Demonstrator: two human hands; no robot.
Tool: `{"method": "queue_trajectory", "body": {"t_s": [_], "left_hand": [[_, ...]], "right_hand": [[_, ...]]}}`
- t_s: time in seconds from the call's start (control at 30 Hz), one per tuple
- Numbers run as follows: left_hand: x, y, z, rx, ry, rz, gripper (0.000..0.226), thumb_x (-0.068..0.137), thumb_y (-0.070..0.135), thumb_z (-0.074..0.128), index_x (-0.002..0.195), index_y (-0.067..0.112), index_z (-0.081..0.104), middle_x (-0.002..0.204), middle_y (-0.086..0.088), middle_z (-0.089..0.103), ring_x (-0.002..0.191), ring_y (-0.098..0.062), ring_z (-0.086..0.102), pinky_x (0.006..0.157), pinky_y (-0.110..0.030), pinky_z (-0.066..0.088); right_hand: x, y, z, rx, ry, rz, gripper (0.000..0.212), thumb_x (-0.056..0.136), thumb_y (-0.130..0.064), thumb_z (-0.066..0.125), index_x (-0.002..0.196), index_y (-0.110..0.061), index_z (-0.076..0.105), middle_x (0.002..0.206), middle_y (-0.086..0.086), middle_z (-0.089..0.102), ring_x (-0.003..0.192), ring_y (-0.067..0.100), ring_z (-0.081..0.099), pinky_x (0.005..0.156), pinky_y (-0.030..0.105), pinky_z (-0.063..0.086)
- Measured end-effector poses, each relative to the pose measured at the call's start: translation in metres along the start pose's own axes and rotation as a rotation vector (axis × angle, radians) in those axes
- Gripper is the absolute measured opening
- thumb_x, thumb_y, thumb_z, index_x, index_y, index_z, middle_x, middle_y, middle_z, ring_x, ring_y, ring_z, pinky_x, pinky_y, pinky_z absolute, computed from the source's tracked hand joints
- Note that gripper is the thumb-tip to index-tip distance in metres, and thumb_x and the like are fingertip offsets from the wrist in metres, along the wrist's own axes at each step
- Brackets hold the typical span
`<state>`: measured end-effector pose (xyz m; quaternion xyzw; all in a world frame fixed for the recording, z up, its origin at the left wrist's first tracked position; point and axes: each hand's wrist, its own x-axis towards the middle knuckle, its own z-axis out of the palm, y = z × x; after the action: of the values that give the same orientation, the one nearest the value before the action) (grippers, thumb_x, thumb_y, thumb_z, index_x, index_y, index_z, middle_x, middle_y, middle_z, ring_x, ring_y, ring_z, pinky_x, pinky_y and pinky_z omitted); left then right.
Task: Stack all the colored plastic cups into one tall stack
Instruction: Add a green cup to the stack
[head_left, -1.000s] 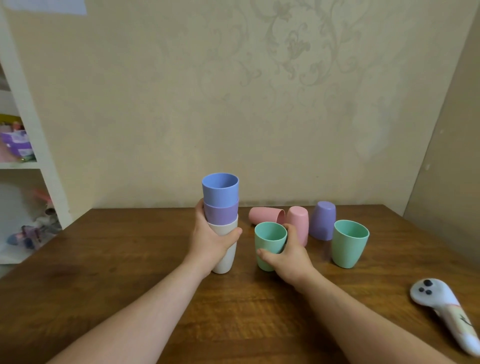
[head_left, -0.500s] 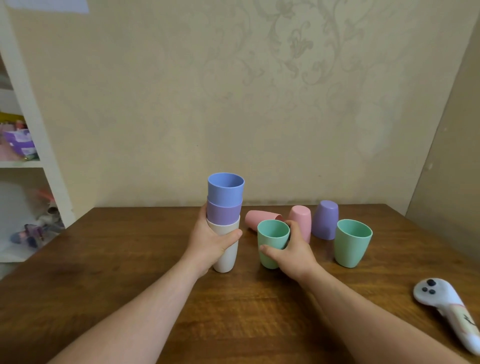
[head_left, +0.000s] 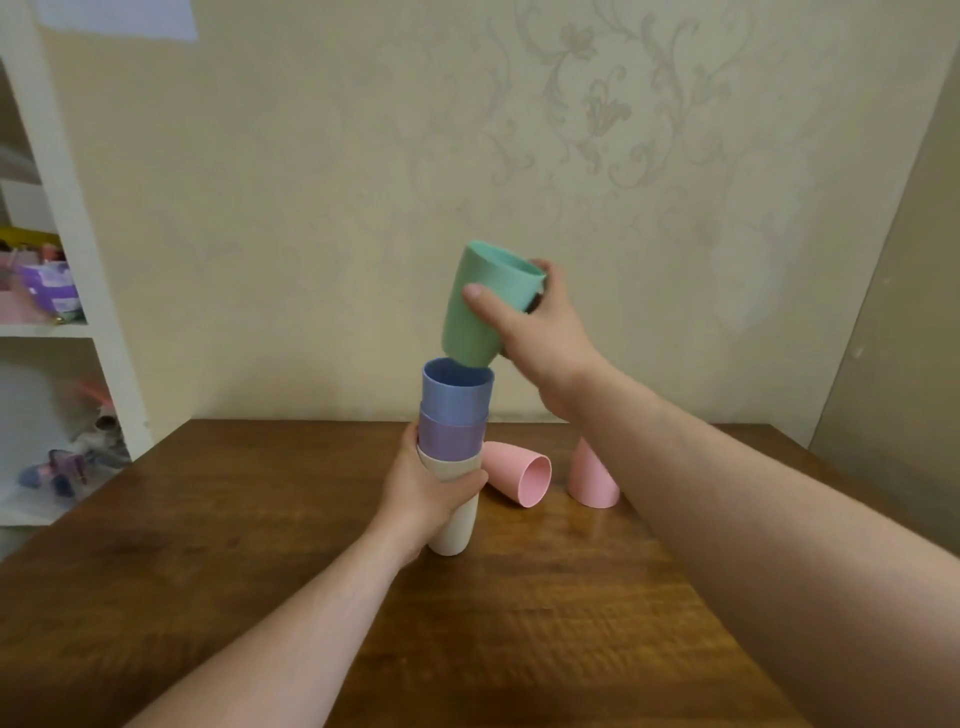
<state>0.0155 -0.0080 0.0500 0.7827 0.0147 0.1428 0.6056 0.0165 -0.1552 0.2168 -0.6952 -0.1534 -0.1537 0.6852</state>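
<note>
The left hand (head_left: 423, 491) wraps around a stack of three cups standing upright on the wooden desk (head_left: 519, 623). Its grip is closed on the white cup (head_left: 457, 525) at the bottom, with the thumb across the front of that cup and the fingers hidden behind it. A purple cup (head_left: 451, 440) sits nested in the white one, and a blue cup (head_left: 456, 391) sits nested in the purple one, its mouth open upward.

The right hand (head_left: 540, 325) holds a green cup (head_left: 480, 306) in the air above the stack. Its grip pinches the cup near the rim, thumb pressed on the near side and fingers curled over the far edge. The green cup is tilted, its mouth leaning up and to the right, and its base hangs just over the right part of the blue cup's mouth; whether the two touch cannot be told.

Behind the stack, a pink cup (head_left: 519, 479) lies on its side on the desk, mouth facing the camera, just beside the white cup. A second pink cup (head_left: 589, 480) stands upside down to its right, partly hidden by the right forearm.

A white shelf (head_left: 78, 260) with blurred items stands at the left, against a patterned wall (head_left: 623, 130).
</note>
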Motion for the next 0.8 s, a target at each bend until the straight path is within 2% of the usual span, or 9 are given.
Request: {"method": "queue_trajectory", "body": {"t_s": [0.07, 0.13, 0.2, 0.3, 0.37, 0.47, 0.57, 0.67, 0.8], "left_hand": [[0.001, -0.001, 0.001, 0.021, 0.010, 0.003, 0.084, 0.073, 0.029, 0.096, 0.145, 0.033, 0.053, 0.126, 0.009, 0.072, 0.111, -0.015, 0.072, 0.087, -0.034, 0.060], [0.002, -0.002, 0.001, 0.036, 0.022, 0.007, 0.081, 0.071, 0.032, 0.096, 0.142, 0.034, 0.056, 0.123, 0.011, 0.075, 0.106, -0.009, 0.074, 0.078, -0.028, 0.058], [0.002, -0.004, 0.001, 0.044, 0.024, 0.002, 0.073, 0.071, 0.031, 0.095, 0.135, 0.034, 0.060, 0.117, 0.012, 0.078, 0.102, -0.007, 0.075, 0.072, -0.026, 0.057], [0.000, -0.004, 0.002, 0.078, 0.013, 0.003, 0.052, 0.080, 0.022, 0.091, 0.119, 0.038, 0.060, 0.106, 0.015, 0.075, 0.095, -0.004, 0.072, 0.068, -0.023, 0.054], [0.000, -0.006, 0.003, 0.092, -0.005, -0.010, 0.049, 0.084, 0.024, 0.090, 0.115, 0.042, 0.057, 0.108, 0.014, 0.072, 0.096, -0.007, 0.070, 0.075, -0.028, 0.057], [-0.003, -0.008, 0.003, 0.093, -0.032, -0.059, 0.064, 0.074, 0.042, 0.093, 0.128, 0.041, 0.058, 0.116, 0.012, 0.075, 0.105, -0.014, 0.073, 0.091, -0.041, 0.064], [-0.013, -0.021, 0.005, 0.127, -0.058, -0.105, 0.073, 0.066, 0.053, 0.092, 0.130, 0.043, 0.058, 0.116, 0.013, 0.075, 0.103, -0.011, 0.074, 0.090, -0.040, 0.066], [-0.025, -0.032, 0.005, 0.102, -0.088, -0.109, 0.083, 0.067, 0.046, 0.095, 0.137, 0.040, 0.050, 0.120, 0.014, 0.073, 0.108, -0.009, 0.071, 0.088, -0.035, 0.060], [-0.028, -0.033, 0.009, 0.241, -0.122, -0.094, 0.077, 0.067, 0.049, 0.094, 0.132, 0.038, 0.055, 0.122, 0.012, 0.069, 0.117, -0.013, 0.066, 0.099, -0.043, 0.060]], "right_hand": [[-0.005, 0.013, 0.013, -0.152, -0.078, 0.027, 0.078, 0.083, -0.037, 0.093, 0.140, -0.028, 0.041, 0.125, -0.004, 0.065, 0.115, 0.017, 0.068, 0.096, 0.037, 0.061], [-0.012, 0.035, 0.021, -0.214, -0.120, 0.062, 0.086, 0.075, -0.042, 0.095, 0.142, -0.029, 0.043, 0.128, -0.003, 0.066, 0.118, 0.020, 0.068, 0.100, 0.043, 0.062], [-0.018, 0.054, 0.025, -0.159, -0.150, 0.111, 0.081, 0.074, -0.045, 0.093, 0.139, -0.030, 0.047, 0.128, -0.002, 0.068, 0.120, 0.023, 0.070, 0.102, 0.049, 0.062], [-0.020, 0.063, 0.025, -0.102, -0.171, 0.125, 0.069, 0.085, -0.035, 0.090, 0.139, -0.027, 0.048, 0.128, -0.001, 0.068, 0.122, 0.022, 0.069, 0.104, 0.047, 0.061], [-0.020, 0.063, 0.025, -0.099, -0.176, 0.118, 0.065, 0.087, -0.034, 0.089, 0.138, -0.027, 0.049, 0.127, -0.002, 0.068, 0.120, 0.020, 0.070, 0.104, 0.046, 0.061], [-0.018, 0.065, 0.024, -0.118, -0.169, 0.110, 0.067, 0.084, -0.040, 0.090, 0.137, -0.030, 0.050, 0.127, -0.004, 0.069, 0.120, 0.019, 0.070, 0.105, 0.047, 0.061], [-0.020, 0.069, 0.022, -0.103, -0.180, 0.101, 0.071, 0.082, -0.045, 0.090, 0.139, -0.032, 0.050, 0.127, -0.006, 0.070, 0.120, 0.017, 0.071, 0.105, 0.047, 0.060], [-0.028, 0.078, 0.017, -0.147, -0.205, 0.104, 0.074, 0.081, -0.041, 0.092, 0.141, -0.032, 0.048, 0.128, -0.007, 0.069, 0.118, 0.016, 0.070, 0.103, 0.045, 0.061], [-0.042, 0.091, 0.004, -0.241, -0.190, 0.077, 0.092, 0.069, -0.043, 0.095, 0.145, -0.041, 0.044, 0.127, -0.012, 0.069, 0.117, 0.016, 0.070, 0.100, 0.048, 0.063]]}}
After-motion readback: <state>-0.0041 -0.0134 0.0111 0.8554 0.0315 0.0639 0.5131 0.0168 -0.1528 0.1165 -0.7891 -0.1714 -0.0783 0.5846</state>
